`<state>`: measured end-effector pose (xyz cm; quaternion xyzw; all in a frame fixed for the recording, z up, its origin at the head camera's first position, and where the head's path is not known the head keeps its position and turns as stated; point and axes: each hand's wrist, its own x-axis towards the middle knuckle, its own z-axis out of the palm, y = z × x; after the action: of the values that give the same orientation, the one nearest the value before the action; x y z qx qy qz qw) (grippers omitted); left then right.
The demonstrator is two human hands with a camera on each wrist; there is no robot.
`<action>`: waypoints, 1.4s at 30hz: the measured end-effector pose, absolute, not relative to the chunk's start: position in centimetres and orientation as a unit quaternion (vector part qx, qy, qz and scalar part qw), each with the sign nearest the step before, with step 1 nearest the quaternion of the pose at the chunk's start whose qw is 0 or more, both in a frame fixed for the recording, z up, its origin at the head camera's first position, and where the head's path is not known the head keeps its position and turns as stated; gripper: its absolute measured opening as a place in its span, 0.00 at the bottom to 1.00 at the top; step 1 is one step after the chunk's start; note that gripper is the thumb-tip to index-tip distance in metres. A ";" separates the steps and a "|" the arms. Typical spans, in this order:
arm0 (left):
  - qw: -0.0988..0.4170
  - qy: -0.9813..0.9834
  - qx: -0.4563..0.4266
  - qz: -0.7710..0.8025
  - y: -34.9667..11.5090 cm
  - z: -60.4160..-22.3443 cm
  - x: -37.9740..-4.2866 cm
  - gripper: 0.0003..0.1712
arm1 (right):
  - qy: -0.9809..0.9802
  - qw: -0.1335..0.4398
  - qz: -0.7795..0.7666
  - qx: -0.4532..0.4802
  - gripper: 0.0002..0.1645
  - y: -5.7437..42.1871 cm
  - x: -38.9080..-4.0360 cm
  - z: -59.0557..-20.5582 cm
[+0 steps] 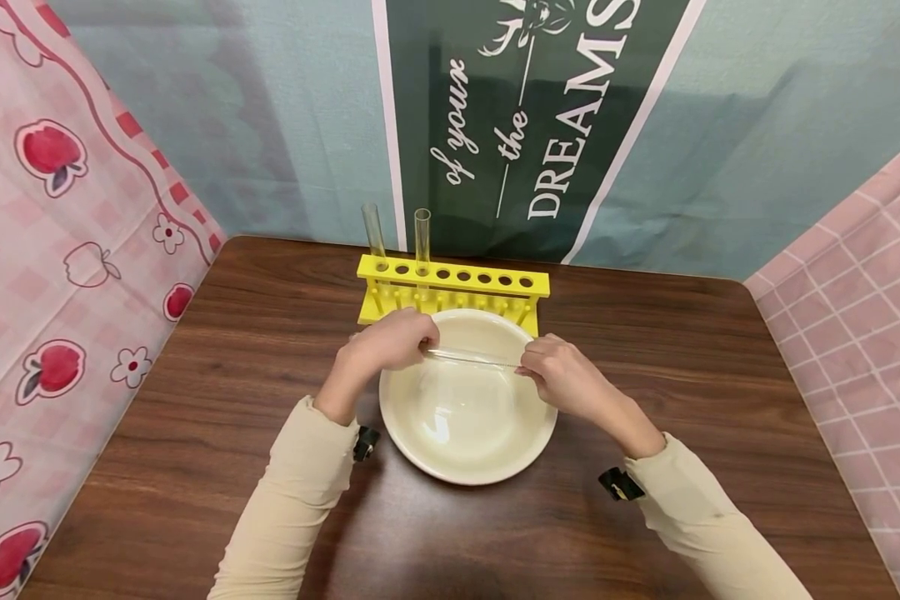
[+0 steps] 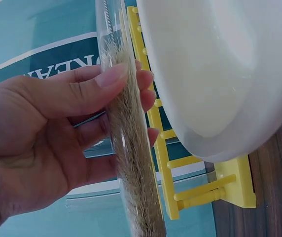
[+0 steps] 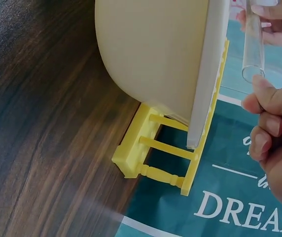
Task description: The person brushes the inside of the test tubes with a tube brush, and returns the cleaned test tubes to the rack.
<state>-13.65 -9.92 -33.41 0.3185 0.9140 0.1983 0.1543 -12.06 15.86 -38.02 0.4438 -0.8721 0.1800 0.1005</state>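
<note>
My left hand point(image 1: 397, 339) grips a clear glass test tube point(image 1: 457, 357) above a cream basin point(image 1: 468, 471). In the left wrist view, a brush point(image 2: 137, 158) with tan bristles fills the tube between thumb and fingers, and its twisted wire runs up inside the glass. My right hand point(image 1: 566, 375) is at the tube's mouth, over the basin's right side. Thumb and curled forefinger of that hand point(image 3: 274, 133) pinch together there on the thin wire handle, most of which the fingers hide. The tube lies nearly level between both hands.
Behind the basin stands a yellow test tube rack point(image 1: 453, 275). Two more test tubes, one leaning point(image 1: 373, 233) and one upright point(image 1: 422, 237), stand in its left part. The brown wooden table point(image 1: 232, 350) meets a printed cloth at the back.
</note>
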 end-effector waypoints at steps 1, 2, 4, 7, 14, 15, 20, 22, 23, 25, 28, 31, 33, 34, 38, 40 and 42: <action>0.155 0.914 0.317 0.201 -10.0 -33.4 -13.7 0.21 | -0.873 0.097 0.187 0.441 0.09 15.9 -12.1 -38.0; 0.156 0.913 0.316 0.204 -10.0 -33.4 -13.7 0.21 | -0.873 0.091 0.198 0.437 0.09 16.0 -12.2 -38.0; 0.157 0.913 0.314 0.207 -10.1 -33.5 -13.7 0.20 | -0.871 0.076 0.233 0.427 0.08 16.2 -12.3 -38.0; 0.156 0.916 0.310 0.201 -10.2 -33.6 -13.7 0.16 | -0.863 0.048 0.297 0.406 0.06 16.6 -12.6 -38.1; 0.123 0.938 0.284 0.159 -9.7 -33.9 -13.3 0.08 | -0.866 -0.025 0.360 0.347 0.08 17.0 -12.9 -38.2; 0.117 0.940 0.279 0.158 -9.7 -33.9 -13.3 0.08 | -0.866 -0.039 0.365 0.339 0.09 17.1 -12.9 -38.2; 0.090 0.946 0.267 0.157 -9.5 -33.9 -12.8 0.09 | -0.860 -0.115 0.392 0.305 0.11 17.5 -13.2 -37.9; 0.084 0.947 0.265 0.159 -9.4 -34.0 -12.7 0.09 | -0.854 -0.143 0.404 0.295 0.12 17.7 -13.3 -37.7; 0.083 0.948 0.264 0.160 -9.4 -34.0 -12.6 0.10 | -0.851 -0.155 0.408 0.292 0.12 17.8 -13.4 -37.7; 0.079 0.949 0.261 0.161 -9.4 -34.1 -12.5 0.11 | -0.845 -0.175 0.416 0.288 0.12 18.0 -13.6 -37.6; 0.075 0.950 0.255 0.163 -9.4 -34.1 -12.5 0.12 | -0.834 -0.199 0.429 0.284 0.11 18.2 -13.8 -37.7; 0.073 0.951 0.252 0.166 -9.5 -34.2 -12.5 0.12 | -0.823 -0.214 0.442 0.284 0.12 18.5 -13.9 -37.8; 0.072 0.950 0.252 0.171 -9.5 -34.3 -12.5 0.12 | -0.815 -0.220 0.451 0.289 0.13 18.8 -14.0 -38.0; 0.071 0.950 0.251 0.172 -9.5 -34.3 -12.4 0.12 | -0.811 -0.223 0.454 0.293 0.13 18.9 -14.1 -38.1; 0.068 0.948 0.250 0.182 -9.7 -34.4 -12.4 0.13 | -0.797 -0.223 0.469 0.308 0.14 19.4 -14.1 -38.4; 0.069 0.949 0.247 0.186 -9.8 -34.5 -12.3 0.13 | -0.791 -0.224 0.476 0.313 0.14 19.6 -14.2 -38.6; 0.070 0.949 0.243 0.187 -9.8 -34.5 -12.3 0.13 | -0.785 -0.224 0.481 0.320 0.13 19.8 -14.2 -38.7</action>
<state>-12.32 -9.80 -34.49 0.2431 0.9492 0.1870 0.0698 -14.19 19.75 -38.68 0.3195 -0.7854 0.4806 -0.2236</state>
